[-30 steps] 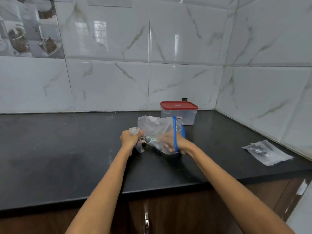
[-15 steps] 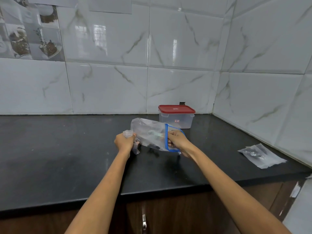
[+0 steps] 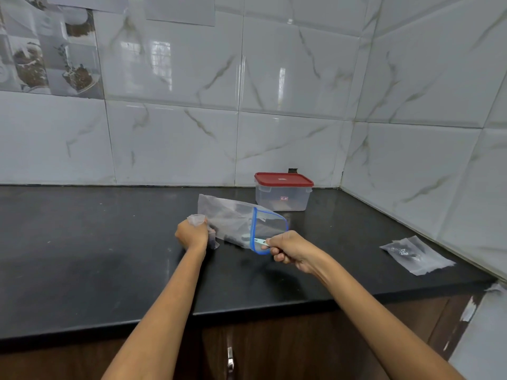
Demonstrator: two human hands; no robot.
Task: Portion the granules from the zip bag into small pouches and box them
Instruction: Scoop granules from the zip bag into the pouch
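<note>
The left hand [image 3: 192, 233] has its fingers curled tight round a small crumpled clear pouch [image 3: 198, 219]. The right hand [image 3: 290, 249] pinches a pale spoon handle [image 3: 259, 241] at the blue-rimmed mouth of one soft clear zip bag [image 3: 236, 223], lying on the glossy black bench [image 3: 82, 256]. One red-lidded plastic box [image 3: 283, 192] stands behind; one flat filled pouch [image 3: 414, 253] lies well apart, right.

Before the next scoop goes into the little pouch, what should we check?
1. Left hand grips the little pouch: ok.
2. Pouch mouth open: cannot tell.
3. Right hand holds a small spoon at the zip bag's blue mouth: ok.
4. Granules on the spoon: cannot tell.
5. Box ready to fill: not ok, red lid on.
6. Filled pouch boxed: not ok, lying on the counter.
</note>
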